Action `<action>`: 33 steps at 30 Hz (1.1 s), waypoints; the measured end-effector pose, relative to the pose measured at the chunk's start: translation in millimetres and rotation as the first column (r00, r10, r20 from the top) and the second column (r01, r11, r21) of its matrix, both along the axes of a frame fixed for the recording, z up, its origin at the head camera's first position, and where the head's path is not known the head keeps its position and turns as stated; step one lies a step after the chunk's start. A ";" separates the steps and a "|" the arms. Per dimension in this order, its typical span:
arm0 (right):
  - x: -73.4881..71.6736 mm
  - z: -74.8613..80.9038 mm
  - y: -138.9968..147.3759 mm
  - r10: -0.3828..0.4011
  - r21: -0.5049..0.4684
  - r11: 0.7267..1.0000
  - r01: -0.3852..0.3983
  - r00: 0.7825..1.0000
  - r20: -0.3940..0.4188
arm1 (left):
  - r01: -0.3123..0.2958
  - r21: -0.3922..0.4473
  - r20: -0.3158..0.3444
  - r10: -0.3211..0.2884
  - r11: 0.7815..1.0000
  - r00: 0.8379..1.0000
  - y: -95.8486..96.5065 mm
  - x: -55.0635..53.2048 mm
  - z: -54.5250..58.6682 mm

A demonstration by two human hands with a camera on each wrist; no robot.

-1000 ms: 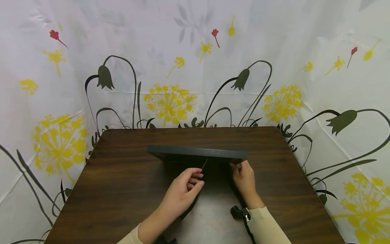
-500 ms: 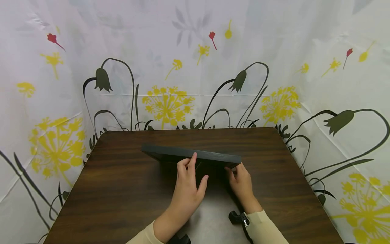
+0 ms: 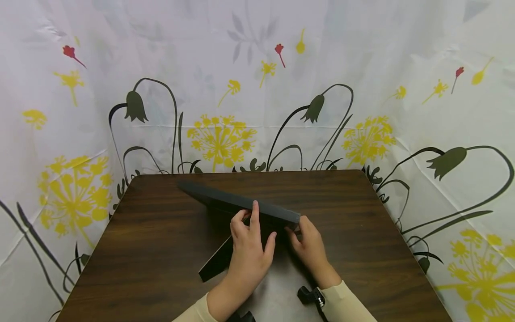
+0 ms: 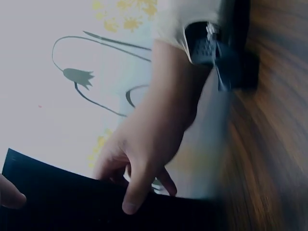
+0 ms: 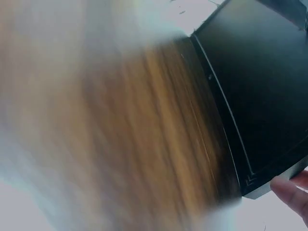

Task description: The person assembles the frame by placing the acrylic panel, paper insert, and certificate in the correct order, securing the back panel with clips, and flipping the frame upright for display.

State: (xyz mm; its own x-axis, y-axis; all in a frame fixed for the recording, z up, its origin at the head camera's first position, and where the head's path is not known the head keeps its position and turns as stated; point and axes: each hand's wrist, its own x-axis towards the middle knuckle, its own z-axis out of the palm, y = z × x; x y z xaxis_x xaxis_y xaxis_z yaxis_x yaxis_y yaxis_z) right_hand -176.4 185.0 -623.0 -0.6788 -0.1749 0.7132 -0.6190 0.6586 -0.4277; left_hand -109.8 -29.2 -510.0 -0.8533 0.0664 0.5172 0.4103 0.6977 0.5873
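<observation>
A black picture frame (image 3: 225,201) stands tilted near the table's middle, its dark back toward me. A flat stand leg (image 3: 217,261) juts out from its back toward the lower left. My right hand (image 3: 311,248) grips the right side edge; in the left wrist view the thumb of the right hand (image 4: 159,120) lies on the dark back. My left hand (image 3: 249,264) touches the upper edge with an outstretched finger, thumb standing off it. In the right wrist view fingertips (image 5: 288,192) hold a corner of the frame (image 5: 260,96). The front of the frame is hidden.
The dark wood table (image 3: 153,250) ends at a straight back edge. Behind it hangs a white curtain (image 3: 257,103) printed with flowers. A black wrist camera (image 3: 310,296) sits on the right sleeve. A pale patch (image 3: 277,286) lies between the forearms.
My left hand has moved from the stand leg up to the frame's upper edge. The frame has turned, its right end coming nearer, and the stand leg now shows left of my hand.
</observation>
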 end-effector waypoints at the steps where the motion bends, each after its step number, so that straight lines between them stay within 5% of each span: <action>1: 1.4 1.0 -2.5 -0.004 0.012 1.000 0.004 1.000 0.000 | -0.012 -0.003 -0.010 0.011 1.000 1.000 -0.7 -0.8 -1.7; 7: 9.1 7.1 -12.7 -0.035 0.046 0.998 0.035 0.999 0.004 | -0.039 0.028 -0.089 0.041 0.999 0.995 -4.4 -5.3 -10.7; 17: 9.2 3.7 -23.0 -0.047 0.063 0.997 0.047 0.999 0.010 | 0.038 0.057 -0.206 -0.026 0.998 0.978 2.6 -4.4 -19.7; 33: 12.9 4.7 -40.1 -0.057 0.057 0.997 0.058 0.998 -0.022 | 0.046 0.004 -0.241 -0.044 0.999 0.970 1.1 -4.2 -27.3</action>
